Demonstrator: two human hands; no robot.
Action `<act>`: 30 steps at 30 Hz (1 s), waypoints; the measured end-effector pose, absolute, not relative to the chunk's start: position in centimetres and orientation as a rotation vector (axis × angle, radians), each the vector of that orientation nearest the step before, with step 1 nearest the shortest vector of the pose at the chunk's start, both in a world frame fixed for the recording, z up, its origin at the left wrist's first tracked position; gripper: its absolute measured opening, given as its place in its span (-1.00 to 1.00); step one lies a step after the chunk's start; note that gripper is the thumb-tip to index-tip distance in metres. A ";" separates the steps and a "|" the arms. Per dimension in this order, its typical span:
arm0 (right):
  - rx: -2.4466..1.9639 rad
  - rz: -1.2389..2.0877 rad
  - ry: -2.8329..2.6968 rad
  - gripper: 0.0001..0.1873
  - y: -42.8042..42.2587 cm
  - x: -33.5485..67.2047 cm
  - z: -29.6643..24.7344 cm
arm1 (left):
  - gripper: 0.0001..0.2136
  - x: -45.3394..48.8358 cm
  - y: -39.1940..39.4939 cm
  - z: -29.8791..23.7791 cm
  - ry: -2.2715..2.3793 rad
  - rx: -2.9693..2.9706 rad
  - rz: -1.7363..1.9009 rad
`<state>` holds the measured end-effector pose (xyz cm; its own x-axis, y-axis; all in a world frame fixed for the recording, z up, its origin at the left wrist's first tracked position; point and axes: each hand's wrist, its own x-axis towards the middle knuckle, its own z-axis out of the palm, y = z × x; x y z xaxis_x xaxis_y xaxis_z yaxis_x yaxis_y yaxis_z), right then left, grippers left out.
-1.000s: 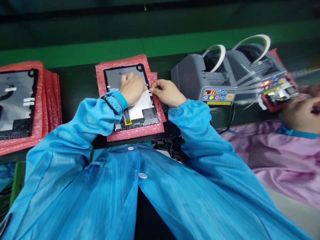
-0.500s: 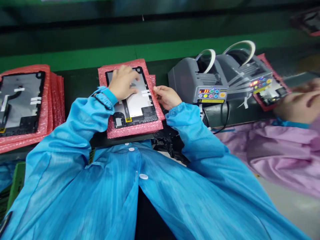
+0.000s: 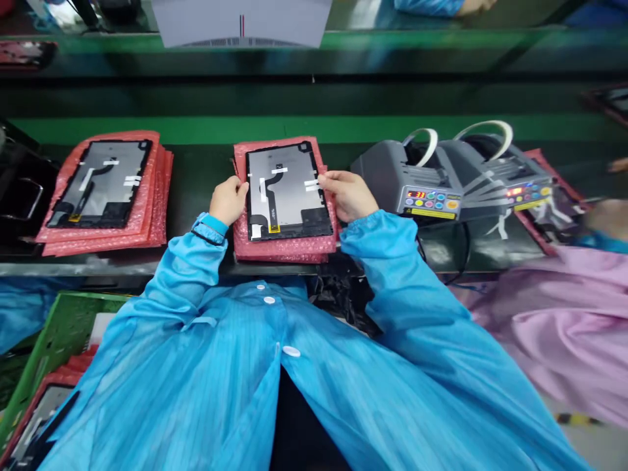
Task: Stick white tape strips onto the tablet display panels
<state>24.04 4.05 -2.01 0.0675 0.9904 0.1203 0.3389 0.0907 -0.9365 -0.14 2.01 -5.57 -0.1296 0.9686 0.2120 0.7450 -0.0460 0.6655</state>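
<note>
A tablet back panel (image 3: 287, 191), grey with a black frame, a black flex cable and white tape strips, lies on a pink bubble-wrap sheet (image 3: 284, 247) in front of me. My left hand (image 3: 229, 199) grips the left edge of the sheet and panel, fingers curled. Its right edge is held by my right hand (image 3: 347, 193), thumb on top near the tape strips. Both sleeves are blue.
A stack of pink sheets with another panel (image 3: 105, 190) lies at the left. Two grey tape dispensers (image 3: 426, 180) (image 3: 495, 170) stand at the right. A person in a pink coat (image 3: 564, 301) works at the far right. A green crate (image 3: 53, 340) sits lower left.
My left hand has come off the panel's face and moved to its left edge. My right hand has shifted to grip the right edge. The view has tilted up.
</note>
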 end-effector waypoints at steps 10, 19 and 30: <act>-1.175 1.365 -1.436 -0.75 0.6 18.1 3.5 | -0.90 -3.9 -1.4 -3.5 1.992 1.748 1.105; -0.955 1.628 -1.727 -0.50 5.5 -3.8 2.0 | -0.88 -24.1 -5.7 -0.7 2.540 1.362 1.118; -1.014 1.415 -2.175 -0.70 0.2 2.9 1.7 | -0.45 -27.8 -4.8 -3.9 2.669 1.427 0.789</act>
<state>2.93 0.16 1.66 -0.6805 0.7277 -0.0862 0.3736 0.2433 -0.8951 -27.82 -4.76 -3.92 -0.5838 0.7820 0.2182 0.7751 0.4568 0.4366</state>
